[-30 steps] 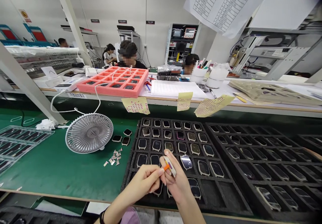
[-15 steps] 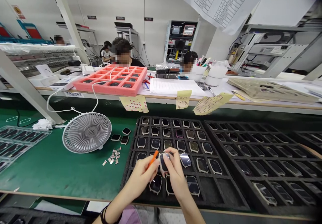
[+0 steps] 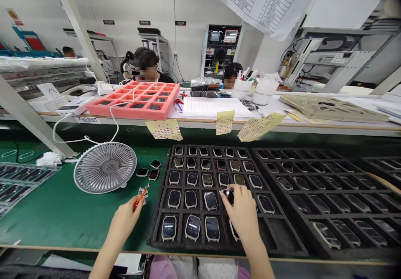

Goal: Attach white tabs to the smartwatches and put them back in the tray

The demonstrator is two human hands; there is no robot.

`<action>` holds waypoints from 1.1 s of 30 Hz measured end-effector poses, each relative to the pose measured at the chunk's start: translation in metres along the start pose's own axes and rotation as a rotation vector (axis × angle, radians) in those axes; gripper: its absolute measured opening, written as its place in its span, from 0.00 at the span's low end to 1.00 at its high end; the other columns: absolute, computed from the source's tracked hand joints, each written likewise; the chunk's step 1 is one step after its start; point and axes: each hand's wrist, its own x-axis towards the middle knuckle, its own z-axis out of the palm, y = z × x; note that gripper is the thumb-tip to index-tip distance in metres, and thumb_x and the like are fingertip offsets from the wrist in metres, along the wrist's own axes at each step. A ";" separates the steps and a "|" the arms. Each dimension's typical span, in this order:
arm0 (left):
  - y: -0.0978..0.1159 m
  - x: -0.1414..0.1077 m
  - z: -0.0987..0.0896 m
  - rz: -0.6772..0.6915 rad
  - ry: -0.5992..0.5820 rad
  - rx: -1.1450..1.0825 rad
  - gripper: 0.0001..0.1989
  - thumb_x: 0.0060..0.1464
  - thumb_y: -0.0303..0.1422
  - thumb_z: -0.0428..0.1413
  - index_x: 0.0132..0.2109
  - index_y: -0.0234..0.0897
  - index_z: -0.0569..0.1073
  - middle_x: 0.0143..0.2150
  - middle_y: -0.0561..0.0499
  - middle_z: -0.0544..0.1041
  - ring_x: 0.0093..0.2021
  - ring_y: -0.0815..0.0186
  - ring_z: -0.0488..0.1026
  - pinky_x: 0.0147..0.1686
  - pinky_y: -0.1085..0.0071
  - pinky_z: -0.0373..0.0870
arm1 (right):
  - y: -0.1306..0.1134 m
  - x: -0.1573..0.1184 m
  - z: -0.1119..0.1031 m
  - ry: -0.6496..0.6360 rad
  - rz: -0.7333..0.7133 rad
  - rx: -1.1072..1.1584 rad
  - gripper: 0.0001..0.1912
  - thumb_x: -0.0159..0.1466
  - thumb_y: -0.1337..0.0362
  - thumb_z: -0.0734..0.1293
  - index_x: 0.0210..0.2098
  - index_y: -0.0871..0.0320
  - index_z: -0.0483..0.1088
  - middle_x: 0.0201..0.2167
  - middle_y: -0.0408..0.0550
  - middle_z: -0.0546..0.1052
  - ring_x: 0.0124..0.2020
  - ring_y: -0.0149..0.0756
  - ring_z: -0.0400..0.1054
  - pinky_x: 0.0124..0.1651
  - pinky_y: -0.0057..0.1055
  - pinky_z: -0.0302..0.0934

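Note:
My left hand [image 3: 124, 217] is closed round a slim orange tool [image 3: 139, 200], whose exact kind I cannot make out. The tool's tip is over a small pile of metal-coloured pieces [image 3: 147, 186] on the green mat. My right hand [image 3: 242, 206] grips a smartwatch [image 3: 229, 194] by its edges, over the black foam tray [image 3: 160, 212]. Part of that watch is hidden behind my fingers. Rows of other watches fill most compartments of this tray; a watch with a lit screen [image 3: 169, 227] lies in the front left one.
A round grey fan [image 3: 106, 167] stands left of three loose watches [image 3: 143, 172]. To the right is a second foam tray [image 3: 313, 216] with watches. On the shelf behind sit a pink foam tray [image 3: 134, 111] and papers [image 3: 216, 106]. A co-worker [image 3: 147, 64] sits beyond.
My hands were together, holding a watch and the orange tool. Now my left hand has moved left to the small pieces with the tool. My right hand has moved right with a watch.

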 end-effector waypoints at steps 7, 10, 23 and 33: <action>0.028 -0.007 -0.006 0.037 -0.082 -0.236 0.15 0.59 0.45 0.40 0.36 0.40 0.63 0.26 0.51 0.72 0.25 0.60 0.70 0.27 0.71 0.61 | 0.021 0.003 0.009 -0.049 0.021 0.126 0.19 0.65 0.47 0.54 0.28 0.53 0.61 0.28 0.50 0.70 0.30 0.46 0.67 0.31 0.38 0.59; 0.061 -0.022 -0.008 0.204 -0.185 -0.446 0.16 0.62 0.45 0.39 0.37 0.40 0.64 0.25 0.55 0.66 0.26 0.64 0.65 0.29 0.72 0.59 | 0.004 0.004 -0.002 -0.147 0.110 0.495 0.12 0.65 0.51 0.58 0.37 0.53 0.62 0.26 0.45 0.72 0.26 0.40 0.67 0.30 0.35 0.59; 0.144 -0.050 0.002 0.351 -0.636 -0.996 0.20 0.62 0.44 0.44 0.29 0.35 0.67 0.20 0.59 0.55 0.21 0.72 0.50 0.21 0.75 0.47 | -0.075 0.004 -0.036 -0.375 0.576 1.812 0.15 0.58 0.53 0.70 0.36 0.53 0.61 0.21 0.34 0.69 0.09 0.17 0.50 0.11 0.17 0.43; 0.140 -0.049 0.001 0.353 -0.602 -0.947 0.20 0.62 0.43 0.45 0.28 0.35 0.68 0.17 0.60 0.55 0.19 0.73 0.51 0.20 0.76 0.48 | -0.074 0.000 -0.036 -0.314 0.518 1.714 0.14 0.60 0.52 0.69 0.34 0.53 0.61 0.15 0.30 0.62 0.09 0.18 0.48 0.12 0.16 0.43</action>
